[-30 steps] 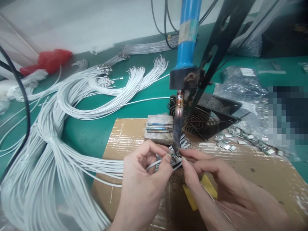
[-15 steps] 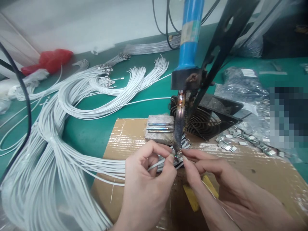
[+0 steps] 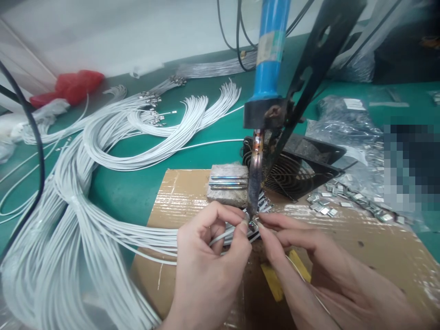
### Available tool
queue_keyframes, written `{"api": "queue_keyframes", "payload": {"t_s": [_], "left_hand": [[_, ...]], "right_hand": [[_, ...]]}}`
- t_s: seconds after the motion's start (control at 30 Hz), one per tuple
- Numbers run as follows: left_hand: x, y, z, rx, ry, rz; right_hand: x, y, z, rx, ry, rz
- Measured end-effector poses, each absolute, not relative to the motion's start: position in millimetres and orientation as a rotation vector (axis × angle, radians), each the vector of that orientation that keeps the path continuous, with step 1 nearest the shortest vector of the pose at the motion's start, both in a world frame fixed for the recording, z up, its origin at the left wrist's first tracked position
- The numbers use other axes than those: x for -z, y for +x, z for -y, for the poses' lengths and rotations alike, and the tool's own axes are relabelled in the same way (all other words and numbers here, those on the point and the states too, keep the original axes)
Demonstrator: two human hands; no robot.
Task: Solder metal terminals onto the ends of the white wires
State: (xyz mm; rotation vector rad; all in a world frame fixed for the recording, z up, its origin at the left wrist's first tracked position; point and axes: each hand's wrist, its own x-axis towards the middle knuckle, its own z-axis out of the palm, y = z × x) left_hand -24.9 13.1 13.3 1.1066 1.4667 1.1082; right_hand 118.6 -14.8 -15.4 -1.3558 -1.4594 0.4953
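Note:
My left hand (image 3: 211,261) is closed in a pinch on a white cable (image 3: 217,239), holding its end under the tip of a blue-handled soldering iron (image 3: 255,178). A small shiny metal connector (image 3: 253,225) shows at that end, partly hidden by my fingertips. From the right, my right hand (image 3: 309,256) is closed with thumb and forefinger together close to the tip. Thin solder wire (image 3: 299,272) runs from its grip back across the palm. More white cables pass behind my left hand, their ends fanned out beyond the iron.
A black metal arm (image 3: 309,68) carries the iron. Behind it stands a black fan (image 3: 292,169). A grey block (image 3: 225,199) with metal rods sits on the cardboard (image 3: 172,192). Loose metal pieces (image 3: 323,208) lie right; large bundles of white cables (image 3: 72,192) fill the left.
Both hands stay almost in place at the iron's tip. My right fingertips have shifted very slightly left, and the cable is still held.

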Motion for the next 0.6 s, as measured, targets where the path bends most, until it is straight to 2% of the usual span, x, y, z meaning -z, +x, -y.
{"api": "queue_keyframes", "payload": {"t_s": [0.33,0.6], "left_hand": [[-13,-26,-15,-1.109,1.095,-1.451],[-10,-27,-12,-1.047,1.126,-1.455]], "right_hand": [[12,108,16,-0.256,-1.466,1.513],[13,109,18,-0.371,-1.461,1.455]]}}
